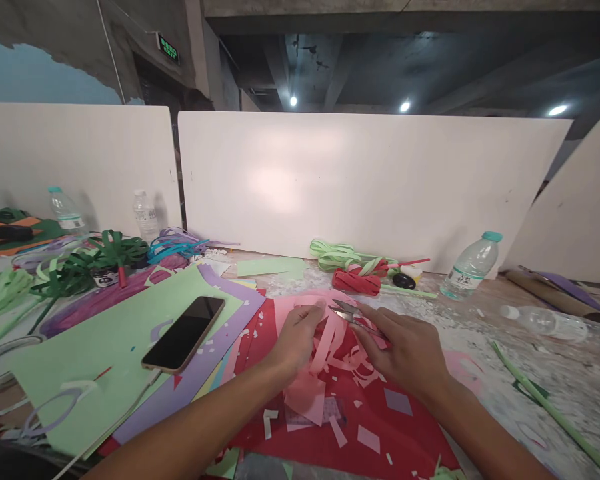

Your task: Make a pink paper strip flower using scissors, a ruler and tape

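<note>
Pinched in my left hand [296,337] is a piece of pink paper [325,343], with cut strips hanging from it. My right hand [405,343] grips a pair of scissors [347,311], whose blades are parted and point left at the paper near my left fingertips. Both hands are over a red paper sheet [380,433] strewn with pink strips and small scraps. Pink paper also lies beneath and behind my hands. My fingers partly hide the scissor handles.
A phone [184,335] with a cable lies on green sheets [115,353] at left. Red and green paper bundles [356,281] lie behind my hands. An upright water bottle [473,265] and a lying bottle [545,323] are at right. White panels [370,187] stand behind.
</note>
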The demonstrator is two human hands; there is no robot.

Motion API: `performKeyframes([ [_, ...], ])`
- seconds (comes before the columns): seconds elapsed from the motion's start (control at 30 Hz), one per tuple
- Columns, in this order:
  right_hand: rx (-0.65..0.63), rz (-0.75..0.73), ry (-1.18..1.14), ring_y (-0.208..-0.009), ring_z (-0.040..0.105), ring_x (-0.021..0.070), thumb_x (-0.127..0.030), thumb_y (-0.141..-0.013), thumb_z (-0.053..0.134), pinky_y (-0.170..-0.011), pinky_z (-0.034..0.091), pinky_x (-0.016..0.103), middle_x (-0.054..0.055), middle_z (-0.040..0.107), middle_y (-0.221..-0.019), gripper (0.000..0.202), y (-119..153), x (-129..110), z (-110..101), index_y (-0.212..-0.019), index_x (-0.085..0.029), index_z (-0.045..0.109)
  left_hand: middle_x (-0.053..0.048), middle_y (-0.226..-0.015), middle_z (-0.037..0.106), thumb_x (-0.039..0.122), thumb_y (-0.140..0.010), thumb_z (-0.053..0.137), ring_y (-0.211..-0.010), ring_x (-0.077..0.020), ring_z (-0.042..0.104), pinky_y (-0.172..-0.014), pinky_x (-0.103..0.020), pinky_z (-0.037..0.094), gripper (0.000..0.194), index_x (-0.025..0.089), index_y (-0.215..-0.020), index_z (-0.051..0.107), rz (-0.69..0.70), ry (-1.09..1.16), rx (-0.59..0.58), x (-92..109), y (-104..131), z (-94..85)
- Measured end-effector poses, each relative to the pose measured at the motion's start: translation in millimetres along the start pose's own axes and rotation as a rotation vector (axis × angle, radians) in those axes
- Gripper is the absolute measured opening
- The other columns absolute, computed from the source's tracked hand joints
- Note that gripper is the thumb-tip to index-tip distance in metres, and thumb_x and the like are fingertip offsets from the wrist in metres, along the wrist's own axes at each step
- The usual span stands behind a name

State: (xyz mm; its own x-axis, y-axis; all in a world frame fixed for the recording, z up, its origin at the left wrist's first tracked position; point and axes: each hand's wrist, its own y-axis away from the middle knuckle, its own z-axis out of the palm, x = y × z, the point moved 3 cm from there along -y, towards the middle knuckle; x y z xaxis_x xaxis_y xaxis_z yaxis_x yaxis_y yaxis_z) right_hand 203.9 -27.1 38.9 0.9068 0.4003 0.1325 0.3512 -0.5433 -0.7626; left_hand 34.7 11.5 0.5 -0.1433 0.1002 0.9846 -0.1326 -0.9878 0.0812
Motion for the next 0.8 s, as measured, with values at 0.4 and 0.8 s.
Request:
performKeyframes([
  [0.4,-0.009,-0.015,-0.018,-0.046,0.058,0.0138,-0.034,-0.090,0.049,-0.048,0.032,0.025,0.000,0.066,-0.059,0.028,0,-1,1,-0.095,-0.019,0.071,-0.001,-0.073,0.048,0.059,-0.072,0.060,-0.071,-0.0157,0.044,-0.063,-0.028,0.034,0.042,0.017,-0.070,0.053,0.055,0.010,-0.046,-1,-2,0.3],
  [0.8,-0.007,0.220,-0.158,-0.057,0.065,0.0184,-0.045,-0.088,0.046,-0.052,0.044,0.025,0.005,0.071,-0.071,0.037,-3,15,2,-0.098,-0.017,0.069,0.004,-0.064,0.029,0.045,-0.073,0.061,-0.061,-0.0119,0.029,-0.062,-0.027,0.029,0.038,0.020,-0.060,0.036,0.083,0.103,-0.078,7,-3,1.8],
])
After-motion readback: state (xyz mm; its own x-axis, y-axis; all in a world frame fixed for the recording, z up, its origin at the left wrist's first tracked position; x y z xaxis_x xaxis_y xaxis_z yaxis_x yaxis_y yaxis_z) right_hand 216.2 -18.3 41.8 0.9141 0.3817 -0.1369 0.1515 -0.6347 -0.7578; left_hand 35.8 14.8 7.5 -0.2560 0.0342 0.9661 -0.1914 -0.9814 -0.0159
